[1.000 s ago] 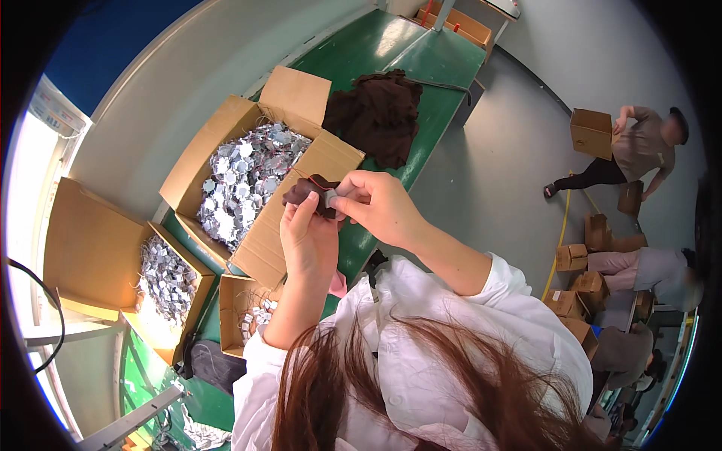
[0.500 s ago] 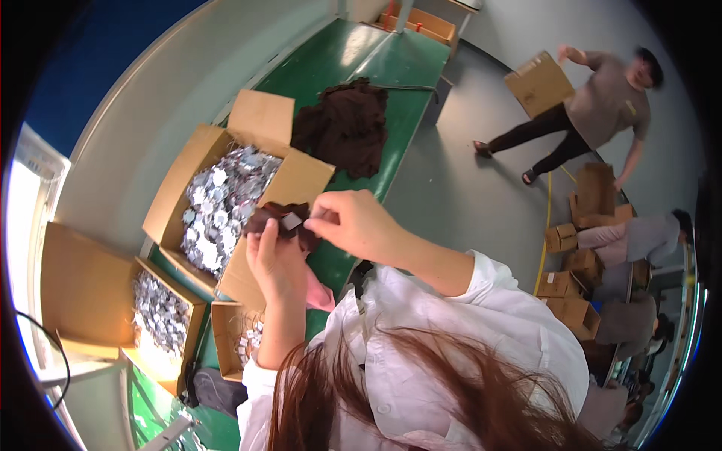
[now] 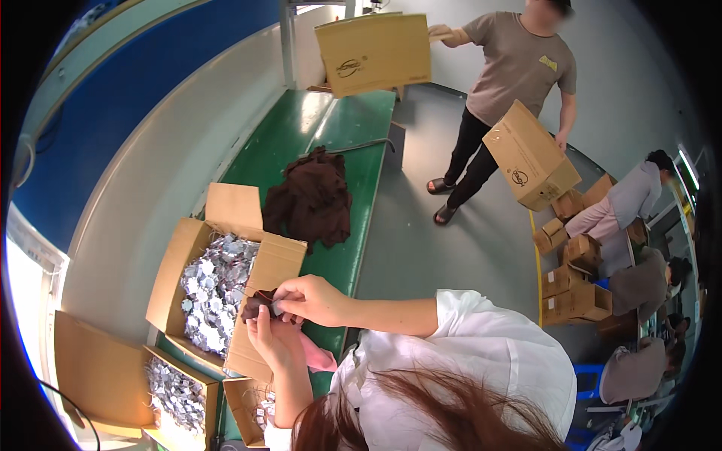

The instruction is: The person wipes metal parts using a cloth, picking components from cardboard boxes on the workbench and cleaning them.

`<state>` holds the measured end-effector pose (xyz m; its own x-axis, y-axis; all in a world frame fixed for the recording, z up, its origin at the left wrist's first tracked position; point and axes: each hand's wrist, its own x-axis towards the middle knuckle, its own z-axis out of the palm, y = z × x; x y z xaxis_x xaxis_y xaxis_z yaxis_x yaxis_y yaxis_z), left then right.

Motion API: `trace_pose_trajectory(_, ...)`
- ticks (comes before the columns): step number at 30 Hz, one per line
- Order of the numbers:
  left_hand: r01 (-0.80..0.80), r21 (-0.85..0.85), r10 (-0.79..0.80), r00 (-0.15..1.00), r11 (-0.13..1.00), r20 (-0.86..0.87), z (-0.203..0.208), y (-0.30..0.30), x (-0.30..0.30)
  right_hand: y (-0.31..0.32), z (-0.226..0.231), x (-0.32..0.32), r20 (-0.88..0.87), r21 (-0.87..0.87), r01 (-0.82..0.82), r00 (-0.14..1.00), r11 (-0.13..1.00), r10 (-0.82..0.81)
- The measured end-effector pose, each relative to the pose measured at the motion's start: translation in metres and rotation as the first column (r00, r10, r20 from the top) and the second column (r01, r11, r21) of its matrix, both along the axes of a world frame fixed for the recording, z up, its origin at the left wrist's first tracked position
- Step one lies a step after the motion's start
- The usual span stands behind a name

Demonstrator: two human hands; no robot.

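My left hand (image 3: 272, 344) holds a small bunched piece of dark brown cloth (image 3: 254, 307) from below, its fingers closed round it. At the cloth's right edge, my right hand (image 3: 317, 301) pinches a small grey piece (image 3: 277, 307), mostly covered by the fingertips. Both hands are over the flap of a large open carton (image 3: 169, 289) full of loose silvery pieces (image 3: 213, 297). Just below the right hand hangs pink cloth (image 3: 320, 356). Farther along the green table (image 3: 342, 274) lies a heap of dark brown cloth (image 3: 310, 201).
A second carton (image 3: 98, 376) of silvery pieces and a small carton (image 3: 237, 395) stand at the lower left. Across the aisle, a person (image 3: 515, 75) carries two cardboard boxes (image 3: 376, 56). Several people sit or bend beside stacked cartons (image 3: 571, 304) at the right.
My view has swung, so the table and cartons sit lower in the picture. My right fingers now cover most of the grey piece. The person with boxes has come nearer, both boxes now lifted.
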<state>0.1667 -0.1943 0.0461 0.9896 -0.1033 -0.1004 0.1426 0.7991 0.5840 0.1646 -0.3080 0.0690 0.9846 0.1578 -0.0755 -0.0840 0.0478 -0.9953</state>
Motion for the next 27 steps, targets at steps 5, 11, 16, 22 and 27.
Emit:
trace_pose_trajectory(5, -0.092, 0.031, 0.093, 0.995, 0.995, -0.031, -0.008, 0.018, 0.003, 0.016, -0.005, 0.003, -0.078, 0.163, -0.088, 0.992, 0.983, 0.102)
trace_pose_trajectory(11, -0.073, -0.065, 0.074, 0.997, 0.995, 0.021, -0.010, 0.033, -0.010, 0.039, -0.017, 0.000, -0.107, 0.210, -0.090, 0.988, 0.974, 0.114)
trace_pose_trajectory(16, -0.116, -0.027, 0.115, 0.993, 0.993, -0.011, -0.025, 0.055, -0.006, 0.040, -0.024, -0.009, -0.114, 0.193, -0.143, 0.979, 0.971, 0.166)
trace_pose_trajectory(22, -0.185, -0.028, 0.185, 0.983, 0.982, 0.002, -0.007, 0.067, -0.011, 0.027, -0.016, -0.030, -0.163, 0.167, -0.080, 0.981, 0.983, 0.107)
trace_pose_trajectory(27, -0.247, -0.048, 0.240, 0.964, 0.968, -0.114, -0.018, 0.087, -0.013, 0.018, -0.010, -0.040, -0.142, 0.240, 0.045, 0.990, 0.970, -0.011)
